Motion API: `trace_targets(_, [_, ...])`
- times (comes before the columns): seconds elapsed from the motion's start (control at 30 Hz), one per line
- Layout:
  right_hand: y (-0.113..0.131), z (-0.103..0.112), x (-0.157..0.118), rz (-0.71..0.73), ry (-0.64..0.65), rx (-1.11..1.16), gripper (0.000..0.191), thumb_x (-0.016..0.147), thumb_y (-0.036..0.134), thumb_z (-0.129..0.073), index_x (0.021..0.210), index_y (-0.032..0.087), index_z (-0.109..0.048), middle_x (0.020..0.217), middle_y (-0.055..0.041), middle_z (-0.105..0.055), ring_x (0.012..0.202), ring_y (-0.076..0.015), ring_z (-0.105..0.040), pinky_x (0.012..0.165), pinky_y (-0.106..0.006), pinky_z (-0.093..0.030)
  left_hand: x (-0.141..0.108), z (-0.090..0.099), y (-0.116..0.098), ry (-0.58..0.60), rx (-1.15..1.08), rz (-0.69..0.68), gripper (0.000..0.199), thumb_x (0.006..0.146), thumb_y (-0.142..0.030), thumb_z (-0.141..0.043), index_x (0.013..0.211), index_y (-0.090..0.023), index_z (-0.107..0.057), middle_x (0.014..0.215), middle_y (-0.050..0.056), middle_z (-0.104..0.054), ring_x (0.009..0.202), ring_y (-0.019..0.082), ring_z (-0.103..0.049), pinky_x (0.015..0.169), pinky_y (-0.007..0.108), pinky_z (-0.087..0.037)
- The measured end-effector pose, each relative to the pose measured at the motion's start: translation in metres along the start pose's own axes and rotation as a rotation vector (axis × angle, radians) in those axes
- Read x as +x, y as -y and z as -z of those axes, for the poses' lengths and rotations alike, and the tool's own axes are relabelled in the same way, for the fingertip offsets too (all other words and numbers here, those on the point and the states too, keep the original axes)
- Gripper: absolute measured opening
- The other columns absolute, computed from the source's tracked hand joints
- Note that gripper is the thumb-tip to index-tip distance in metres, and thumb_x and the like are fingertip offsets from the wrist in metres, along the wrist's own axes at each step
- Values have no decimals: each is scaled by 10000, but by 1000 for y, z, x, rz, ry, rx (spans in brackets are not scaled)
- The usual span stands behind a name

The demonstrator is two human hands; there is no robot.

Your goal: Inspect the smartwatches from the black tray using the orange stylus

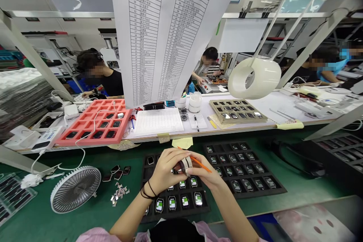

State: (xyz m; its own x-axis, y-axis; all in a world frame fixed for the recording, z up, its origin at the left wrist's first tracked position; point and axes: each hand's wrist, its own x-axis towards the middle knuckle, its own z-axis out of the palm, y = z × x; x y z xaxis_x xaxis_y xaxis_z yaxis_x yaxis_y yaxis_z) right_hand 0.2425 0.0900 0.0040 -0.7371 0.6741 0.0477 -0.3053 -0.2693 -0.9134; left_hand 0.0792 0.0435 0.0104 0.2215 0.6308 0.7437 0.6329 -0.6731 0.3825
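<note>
smartwatch (182, 166): small and rounded, dark glossy body with a reddish sheen, a white band curving around it; fingers hide most of it, so its screen cannot be seen.
position: held in the air between both hands, just above a black foam tray (176, 196).
direction: long axis lies roughly side to side, its white band toward the right; exact tilt is hidden by the fingers.
hands: together, both clamped on the smartwatch; left hand (167, 170) wraps it from the left, right hand (202, 170) pinches it from the right.
right hand also: an orange stick (200, 163) passes across its fingers, slanting down to the right.
left wrist: black bands (148, 190).
tray below: rows of smartwatches (184, 201) with lit green screens.
beside it: a second black foam tray (241, 170) to the right; metal bits (119, 193) and dark watch parts (115, 172) to the left, then a white desk fan (75, 189).
beyond: a pink tray (93, 121) and a beige tray (238, 111) on the counter (255, 128), with co-workers (208, 60) behind.
</note>
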Motion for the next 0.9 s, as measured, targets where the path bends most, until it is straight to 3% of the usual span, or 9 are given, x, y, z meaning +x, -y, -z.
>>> trace_targets(0.13, [-2,-2,1,26,-30,10,479,625,268,-811,1079,205,-672,831,-32,-713,809,-224,-677,769,-356,-540,0,0,-1,-9,-4,-7,509,700,-112,-668,1187,-227,-577,1070,74,-707,979,239,-621,826,397,-520])
trace_targets(0.27, [2,-1,0,63,-30,-92,456,680,305,-789,1111,230,-660,915,-40,-716,870,-214,-665,794,-344,-535,2,2,-3,-24,-5,15,497,699,-123,-674,1177,-227,-585,1065,77,-707,992,247,-625,840,412,-522])
trace_targets(0.37, [11,2,-1,181,-187,-198,408,794,402,-690,1166,247,-626,1001,-61,-715,941,-218,-656,849,-364,-521,4,5,-2,-73,-12,55,499,693,-136,-700,1171,-222,-588,1075,91,-699,1025,262,-623,879,442,-520])
trace_targets(0.47, [19,4,-8,328,-360,-194,477,929,555,-378,1192,230,-610,949,-91,-731,768,-220,-689,678,-370,-552,3,7,1,-82,-51,157,496,709,-135,-711,1182,-208,-584,1168,116,-663,1087,266,-612,879,418,-541])
trace_targets(0.57, [21,1,-17,456,-376,-218,577,930,594,-298,969,195,-714,786,-104,-734,593,-222,-667,483,-337,-504,0,6,4,-57,-107,254,510,741,-131,-692,1227,-204,-557,1219,123,-644,1078,252,-631,743,324,-590])
trace_targets(0.67, [16,-3,-24,577,-367,-276,552,948,512,-351,753,182,-747,656,-99,-715,524,-208,-639,451,-327,-484,-3,2,3,-58,-134,278,512,747,-112,-667,1237,-209,-553,1211,113,-653,1036,241,-654,678,289,-600])
trace_targets(0.77, [12,-5,-25,582,-343,-273,526,968,441,-353,752,182,-757,630,-91,-715,481,-193,-622,425,-316,-470,-3,0,2,-57,-147,262,529,738,-82,-643,1241,-214,-552,1228,109,-644,1029,235,-657,671,279,-603])
trace_targets(0.9, [11,-5,-23,529,-374,-288,572,967,471,-338,704,173,-750,601,-91,-707,464,-192,-621,415,-315,-463,-3,0,1,-41,-146,270,550,727,-76,-634,1252,-216,-548,1253,113,-629,1024,236,-660,682,286,-606])
